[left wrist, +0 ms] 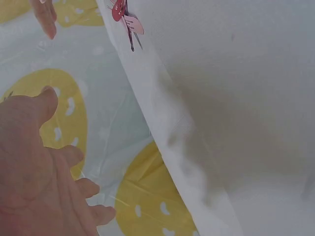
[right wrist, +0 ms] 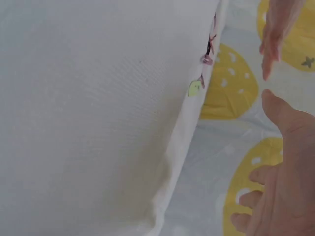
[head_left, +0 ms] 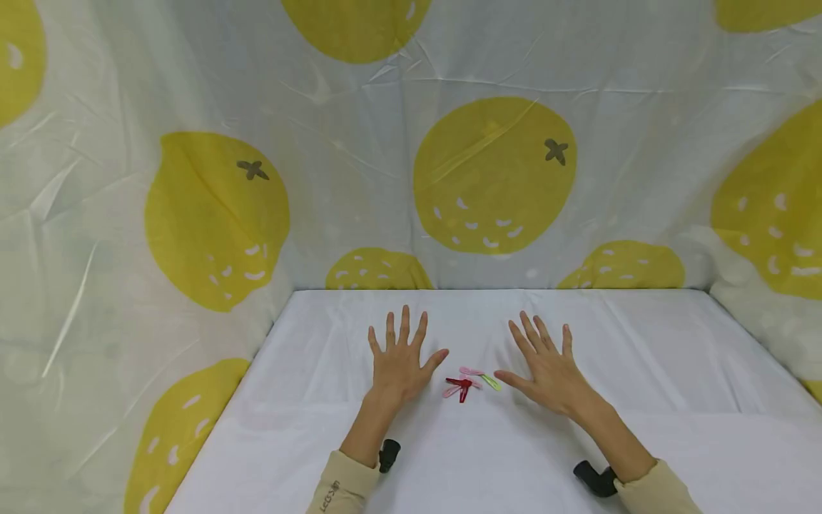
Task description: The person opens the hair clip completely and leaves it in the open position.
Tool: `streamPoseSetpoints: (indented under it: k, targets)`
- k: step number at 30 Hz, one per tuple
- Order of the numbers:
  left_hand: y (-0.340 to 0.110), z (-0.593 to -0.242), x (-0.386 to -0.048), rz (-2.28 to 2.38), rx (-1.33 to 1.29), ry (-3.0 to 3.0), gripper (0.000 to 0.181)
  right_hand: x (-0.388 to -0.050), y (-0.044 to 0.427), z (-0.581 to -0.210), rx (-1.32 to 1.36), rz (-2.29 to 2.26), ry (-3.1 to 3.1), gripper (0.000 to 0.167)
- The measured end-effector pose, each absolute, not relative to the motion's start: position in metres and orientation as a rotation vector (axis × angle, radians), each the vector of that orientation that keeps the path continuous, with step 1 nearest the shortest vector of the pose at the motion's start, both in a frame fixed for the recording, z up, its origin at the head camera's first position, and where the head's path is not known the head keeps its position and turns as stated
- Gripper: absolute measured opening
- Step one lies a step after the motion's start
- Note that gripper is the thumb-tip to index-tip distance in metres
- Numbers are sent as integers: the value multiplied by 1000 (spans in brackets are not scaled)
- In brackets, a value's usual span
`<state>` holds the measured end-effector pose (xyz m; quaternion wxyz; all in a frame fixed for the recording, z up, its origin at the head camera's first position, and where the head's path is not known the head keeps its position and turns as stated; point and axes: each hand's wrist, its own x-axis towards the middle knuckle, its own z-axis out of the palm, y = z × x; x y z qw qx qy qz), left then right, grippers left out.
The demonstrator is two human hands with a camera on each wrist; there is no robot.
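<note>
Several small hair clips lie in a loose cluster between the two hands: red clips (head_left: 463, 385), pink ones (head_left: 472, 371) and a green one (head_left: 491, 383). My left hand (head_left: 399, 368) is left of them with fingers spread, holding nothing. To their right my right hand (head_left: 551, 375) is spread the same way, its thumb near the green clip. In the left wrist view the left palm (left wrist: 39, 172) faces sideways above the cloth, with a red clip (left wrist: 118, 10) at the top. The right wrist view shows the right hand (right wrist: 290, 172) and the green clip (right wrist: 194, 88).
A white cloth (head_left: 481, 457) covers the table. Behind and at the sides hangs a pale curtain (head_left: 347, 178) printed with yellow lemons. Black wrist-worn devices show at the left wrist (head_left: 388, 455) and the right wrist (head_left: 596, 479), beside beige sleeves.
</note>
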<state>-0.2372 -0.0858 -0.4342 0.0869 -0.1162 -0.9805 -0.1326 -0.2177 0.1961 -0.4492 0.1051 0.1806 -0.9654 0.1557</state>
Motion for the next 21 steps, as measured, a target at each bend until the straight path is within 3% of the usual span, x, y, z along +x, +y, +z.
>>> streamPoseSetpoints:
  k: [13, 21]
  targets:
    - [-86, -433, -237, -430, -370, -2922, 75, -218, 197, -446, 614, 670, -2800, 85]
    - [-77, -438, -242, -723, -491, -2931, 58, -226, 194, -455, 718, 1146, -2747, 65]
